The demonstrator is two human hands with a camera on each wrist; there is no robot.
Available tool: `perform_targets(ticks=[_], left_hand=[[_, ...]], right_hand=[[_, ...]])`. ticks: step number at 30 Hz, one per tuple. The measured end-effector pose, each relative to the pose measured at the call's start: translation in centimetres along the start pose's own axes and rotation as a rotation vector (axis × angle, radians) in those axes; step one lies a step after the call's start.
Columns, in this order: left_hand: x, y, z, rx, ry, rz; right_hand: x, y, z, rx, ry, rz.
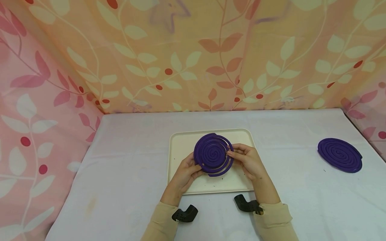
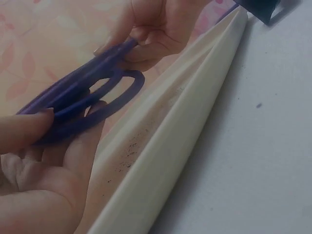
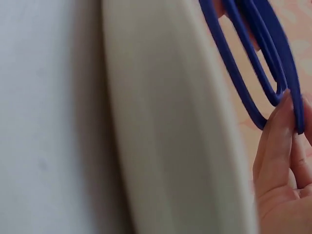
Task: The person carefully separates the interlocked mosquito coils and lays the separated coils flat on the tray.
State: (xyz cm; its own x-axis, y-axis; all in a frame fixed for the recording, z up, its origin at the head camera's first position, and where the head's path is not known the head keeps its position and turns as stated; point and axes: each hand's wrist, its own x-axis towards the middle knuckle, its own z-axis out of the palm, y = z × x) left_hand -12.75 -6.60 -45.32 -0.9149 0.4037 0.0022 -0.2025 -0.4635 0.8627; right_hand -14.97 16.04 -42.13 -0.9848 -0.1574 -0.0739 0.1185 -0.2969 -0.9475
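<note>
Both hands hold a purple mosquito coil (image 1: 213, 154) above the cream tray (image 1: 178, 144). Its outer turns stand apart from the tightly wound middle, with gaps along the right and bottom. At the lower left edge, my left hand (image 1: 186, 174) grips it, thumb on top and fingers beneath. My right hand (image 1: 249, 162) pinches the outer turns at the right between thumb and fingers. In the left wrist view the coil (image 2: 97, 68) appears nearly edge-on, its loops spread. The right wrist view shows loose loops of the coil (image 3: 287, 58) at the right fingertips.
Another flat purple coil (image 1: 339, 155) lies on the white-covered table (image 1: 129, 160) at the right. Small dark crumbs are scattered in the tray. Black wrist mounts (image 1: 185, 213) stick out near both sleeves. Patterned curtains (image 1: 187, 53) stand behind and at the sides.
</note>
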Motion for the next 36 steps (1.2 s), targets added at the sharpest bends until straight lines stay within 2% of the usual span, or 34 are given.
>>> perform_targets(ticks=[9, 16, 24, 36], left_hand=[[0.18, 0.11, 0.1, -0.056, 0.01, -0.019], [0.21, 0.11, 0.03, -0.089, -0.005, -0.009], [0.17, 0.06, 0.02, -0.115, 0.006, 0.021], [0.15, 0.17, 0.01, -0.062, 0.03, 0.039]], right_hand=[[0.02, 0.19, -0.17, -0.059, -0.045, -0.066], [-0.03, 0.13, -0.24, -0.035, -0.067, -0.093], [-0.02, 0.13, -0.15, -0.003, -0.072, -0.085], [-0.06, 0.05, -0.18, 0.06, -0.09, -0.039]])
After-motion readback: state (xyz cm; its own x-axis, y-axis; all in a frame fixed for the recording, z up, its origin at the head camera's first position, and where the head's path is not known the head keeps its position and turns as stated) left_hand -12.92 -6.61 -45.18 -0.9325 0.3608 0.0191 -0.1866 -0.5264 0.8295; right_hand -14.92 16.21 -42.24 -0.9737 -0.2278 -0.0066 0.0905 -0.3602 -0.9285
